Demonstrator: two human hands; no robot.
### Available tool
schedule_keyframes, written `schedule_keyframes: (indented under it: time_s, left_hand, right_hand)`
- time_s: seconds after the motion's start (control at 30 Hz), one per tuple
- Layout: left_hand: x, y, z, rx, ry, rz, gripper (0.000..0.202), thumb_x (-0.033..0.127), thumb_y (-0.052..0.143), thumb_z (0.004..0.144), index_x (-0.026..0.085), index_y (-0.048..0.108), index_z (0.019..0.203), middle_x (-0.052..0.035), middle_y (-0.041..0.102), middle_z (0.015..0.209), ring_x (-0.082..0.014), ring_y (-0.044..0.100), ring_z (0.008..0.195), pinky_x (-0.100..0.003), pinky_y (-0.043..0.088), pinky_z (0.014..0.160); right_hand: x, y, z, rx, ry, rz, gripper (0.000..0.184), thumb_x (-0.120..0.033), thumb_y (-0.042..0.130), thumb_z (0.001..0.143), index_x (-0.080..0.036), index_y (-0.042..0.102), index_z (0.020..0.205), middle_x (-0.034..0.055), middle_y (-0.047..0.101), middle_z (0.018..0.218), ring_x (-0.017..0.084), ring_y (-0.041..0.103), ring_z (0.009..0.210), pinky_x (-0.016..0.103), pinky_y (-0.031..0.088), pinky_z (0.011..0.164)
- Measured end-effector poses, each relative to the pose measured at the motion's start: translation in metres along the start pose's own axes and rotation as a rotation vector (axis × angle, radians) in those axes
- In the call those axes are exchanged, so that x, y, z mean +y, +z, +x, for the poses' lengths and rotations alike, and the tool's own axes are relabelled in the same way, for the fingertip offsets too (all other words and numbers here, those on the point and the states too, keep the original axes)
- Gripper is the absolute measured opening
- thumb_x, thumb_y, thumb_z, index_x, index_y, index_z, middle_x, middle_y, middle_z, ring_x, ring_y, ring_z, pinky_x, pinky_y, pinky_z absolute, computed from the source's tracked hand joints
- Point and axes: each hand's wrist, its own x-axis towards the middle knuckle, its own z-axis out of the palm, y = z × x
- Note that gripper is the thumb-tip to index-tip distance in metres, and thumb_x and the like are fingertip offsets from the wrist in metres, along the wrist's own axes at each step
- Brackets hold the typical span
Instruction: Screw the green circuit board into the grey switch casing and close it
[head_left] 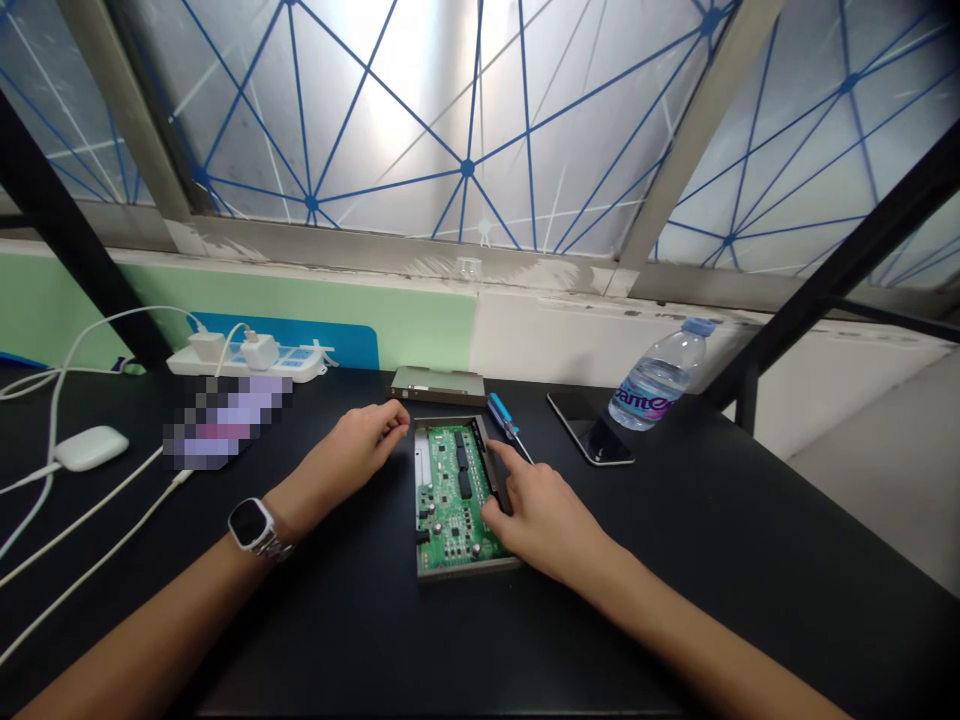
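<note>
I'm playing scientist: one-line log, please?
left hand: beside metal case; right hand: at case's right edge; circuit board: inside case; screwdriver: right of case

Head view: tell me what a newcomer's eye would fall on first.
Most likely the bright green circuit board in its metal tray, mid-table, with the right hand at its right side and the left hand near its upper left corner. Next might come the frosted window crossed by blue lines along the top, then the blue-capped bottle standing at the back right.
</note>
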Motion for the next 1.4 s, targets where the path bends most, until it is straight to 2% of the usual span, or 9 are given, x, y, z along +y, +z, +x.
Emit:
schedule_keyframes:
  time_s: [0.17,0.4,0.67,0.97,1.13,1.27,1.33,1.4]
  left_hand:
    - [0.009,0.006,0.0,0.044,0.015,-0.167,0.015,0.026,0.051,0.097,0.02,0.065,0.095,-0.0024,0.071,0.088,-0.0163,0.066,0.077,-0.029,0.052,0.071]
    - [0.011,0.006,0.001,0.051,-0.036,-0.298,0.011,0.026,0.062,0.091,0.021,0.071,0.094,-0.002,0.076,0.087,-0.0174,0.071,0.079,-0.029,0.058,0.074]
    - [0.008,0.008,0.0,0.042,-0.041,-0.315,0.015,0.028,0.062,0.092,0.022,0.075,0.098,-0.0031,0.078,0.095,-0.0197,0.073,0.085,-0.032,0.059,0.079]
    - [0.012,0.008,0.001,0.088,0.005,-0.299,0.014,0.027,0.063,0.092,0.021,0.075,0.096,-0.0033,0.076,0.093,-0.0178,0.07,0.083,-0.03,0.056,0.075]
    - [0.013,0.01,-0.001,0.08,0.001,-0.316,0.013,0.027,0.064,0.091,0.021,0.075,0.096,-0.0031,0.075,0.091,-0.0171,0.068,0.081,-0.03,0.055,0.075]
    - [0.015,0.01,-0.001,0.073,-0.015,-0.346,0.012,0.027,0.066,0.09,0.021,0.075,0.095,-0.0029,0.076,0.089,-0.0168,0.068,0.079,-0.03,0.055,0.075]
    - [0.017,0.01,-0.001,0.069,-0.02,-0.35,0.011,0.027,0.067,0.089,0.02,0.075,0.093,-0.0032,0.076,0.088,-0.017,0.068,0.079,-0.031,0.055,0.075]
    - [0.018,0.01,-0.001,0.063,-0.021,-0.364,0.012,0.027,0.067,0.089,0.02,0.075,0.093,-0.0037,0.076,0.088,-0.0173,0.068,0.078,-0.032,0.055,0.075]
  right_hand:
    - [-0.001,-0.001,0.0,0.004,0.0,-0.019,0.07,-0.028,0.055,0.08,-0.015,0.049,0.148,0.0032,0.063,0.068,0.019,0.057,0.058,0.029,0.033,0.057]
    - [-0.001,-0.001,0.002,0.009,-0.004,-0.035,0.07,-0.027,0.057,0.078,-0.016,0.05,0.147,0.0024,0.063,0.066,0.019,0.057,0.057,0.028,0.033,0.056]
    - [0.0,-0.002,0.003,0.012,-0.024,-0.013,0.067,-0.028,0.056,0.078,-0.016,0.053,0.144,0.0014,0.061,0.064,0.019,0.056,0.056,0.029,0.034,0.056]
    - [-0.005,0.0,0.006,0.02,0.0,-0.028,0.068,-0.026,0.058,0.076,-0.018,0.054,0.144,0.0019,0.062,0.066,0.019,0.057,0.058,0.028,0.031,0.056]
    - [-0.008,-0.006,0.007,0.006,-0.018,0.106,0.061,-0.034,0.059,0.084,-0.014,0.054,0.141,-0.001,0.059,0.059,0.018,0.055,0.056,0.028,0.031,0.056]
    - [0.009,-0.019,0.019,0.074,0.03,0.205,0.044,-0.043,0.055,0.091,-0.015,0.057,0.126,-0.0048,0.053,0.053,0.017,0.052,0.053,0.027,0.032,0.055]
    - [0.026,-0.023,0.029,0.122,0.07,0.118,0.033,-0.043,0.055,0.091,-0.018,0.06,0.112,-0.0034,0.055,0.057,0.017,0.053,0.055,0.027,0.032,0.056]
    - [0.043,-0.026,0.037,0.109,0.131,0.014,0.027,-0.041,0.059,0.088,-0.019,0.062,0.103,-0.0007,0.06,0.063,0.018,0.055,0.058,0.028,0.032,0.057]
